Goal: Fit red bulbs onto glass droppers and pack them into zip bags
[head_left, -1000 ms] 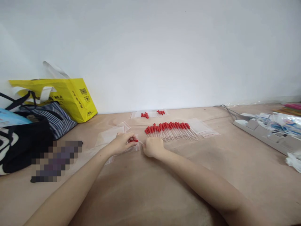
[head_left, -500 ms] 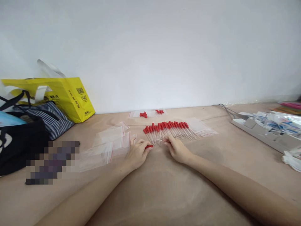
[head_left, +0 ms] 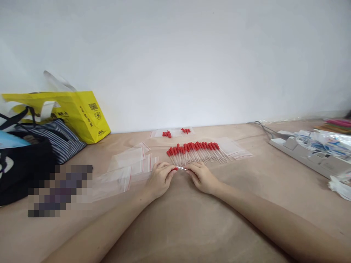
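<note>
Pinched between the fingers of my left hand (head_left: 161,178) is a red rubber bulb (head_left: 174,169), partly hidden by them. My right hand (head_left: 203,178) is closed on a thin clear dropper tube (head_left: 181,168), whose other end meets the bulb. Whether the tube sits inside the bulb I cannot tell. Just beyond my hands lies a row of red-bulbed droppers (head_left: 193,147), side by side with their clear tips toward me. Loose red bulbs (head_left: 166,134) rest in two small groups on a clear bag near the wall.
Clear zip bags (head_left: 116,180) lie flat left of my hands, and another zip bag (head_left: 236,149) lies right of the row. At the far left stand a yellow bag (head_left: 82,117) and a black bag (head_left: 30,168). A white power strip (head_left: 298,155) with cables is on the right.
My right hand has brought the tube left and toward me, so its end now meets the red bulb. My left hand has stayed nearly in place.
</note>
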`<state>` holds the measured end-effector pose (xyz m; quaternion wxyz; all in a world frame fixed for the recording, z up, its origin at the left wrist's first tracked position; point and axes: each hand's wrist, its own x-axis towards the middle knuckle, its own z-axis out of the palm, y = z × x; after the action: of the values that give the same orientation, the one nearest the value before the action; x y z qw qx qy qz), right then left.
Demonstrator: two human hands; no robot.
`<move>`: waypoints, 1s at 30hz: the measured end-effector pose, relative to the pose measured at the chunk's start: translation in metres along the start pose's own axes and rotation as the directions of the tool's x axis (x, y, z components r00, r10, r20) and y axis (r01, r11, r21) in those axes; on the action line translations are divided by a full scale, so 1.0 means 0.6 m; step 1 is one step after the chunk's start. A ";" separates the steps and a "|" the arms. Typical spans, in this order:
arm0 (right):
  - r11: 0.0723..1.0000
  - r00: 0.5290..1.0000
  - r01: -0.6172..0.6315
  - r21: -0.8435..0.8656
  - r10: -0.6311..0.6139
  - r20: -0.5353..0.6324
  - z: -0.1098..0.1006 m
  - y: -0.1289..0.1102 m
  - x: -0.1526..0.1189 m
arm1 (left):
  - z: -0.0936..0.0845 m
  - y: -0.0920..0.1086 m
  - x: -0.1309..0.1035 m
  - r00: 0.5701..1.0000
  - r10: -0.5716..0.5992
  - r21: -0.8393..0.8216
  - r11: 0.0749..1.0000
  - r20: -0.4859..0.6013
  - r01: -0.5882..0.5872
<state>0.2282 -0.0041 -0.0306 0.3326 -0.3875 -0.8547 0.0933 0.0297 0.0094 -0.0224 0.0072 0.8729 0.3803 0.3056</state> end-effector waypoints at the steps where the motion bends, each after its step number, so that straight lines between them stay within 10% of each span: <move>1: 1.000 1.000 0.000 0.004 0.000 -0.005 0.000 0.000 -0.001 | 0.000 0.000 0.000 1.000 -0.004 -0.007 1.000 -0.002 0.004; 30: 0.937 0.962 0.268 -0.223 -0.273 0.008 0.001 0.012 0.003 | 0.005 0.004 -0.007 0.991 0.136 0.011 0.991 -0.010 -0.136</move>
<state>0.2313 0.0020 -0.0329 0.3068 -0.3020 -0.9010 -0.0541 0.0305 0.0056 -0.0266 -0.0201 0.8952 0.3215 0.3081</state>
